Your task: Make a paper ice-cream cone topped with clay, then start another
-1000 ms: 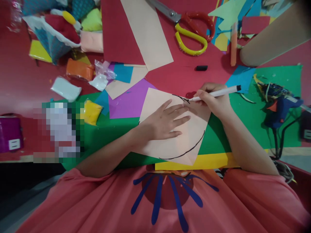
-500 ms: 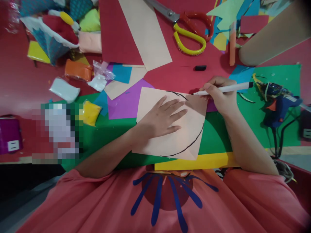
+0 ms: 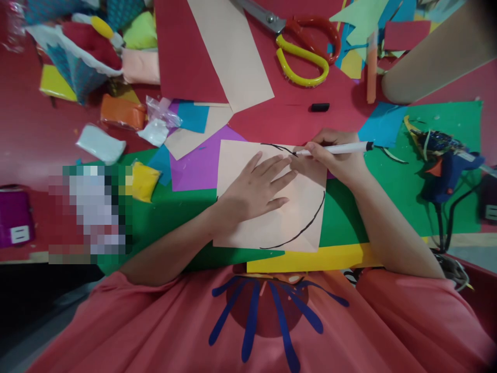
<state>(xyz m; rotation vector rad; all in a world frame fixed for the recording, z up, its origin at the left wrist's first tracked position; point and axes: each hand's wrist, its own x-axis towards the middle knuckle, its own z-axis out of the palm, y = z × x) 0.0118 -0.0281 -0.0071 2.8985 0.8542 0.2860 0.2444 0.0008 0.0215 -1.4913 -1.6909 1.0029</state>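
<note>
A light peach sheet (image 3: pixel 248 230) lies over green and purple paper, with curved black lines near its top and at its lower right. My left hand (image 3: pixel 260 189) rests flat on the sheet, fingers spread. In my right hand (image 3: pixel 341 158) is a white marker (image 3: pixel 349 148), its tip touching the upper right part of the sheet at the end of the top black line. The marker's black cap (image 3: pixel 320 107) lies apart, on the red surface beyond the sheet.
Large scissors (image 3: pixel 303 62) with red and yellow handles lie beyond the sheet. A blue glue gun (image 3: pixel 446 176) is at the right. Clay packets, such as a yellow one (image 3: pixel 144 181), lie at the left. A beige cylinder (image 3: pixel 430 57) juts in at the upper right.
My right hand has moved left with the marker, whose tip went from the sheet's top edge onto the paper. The sheet has turned slightly under my left hand.
</note>
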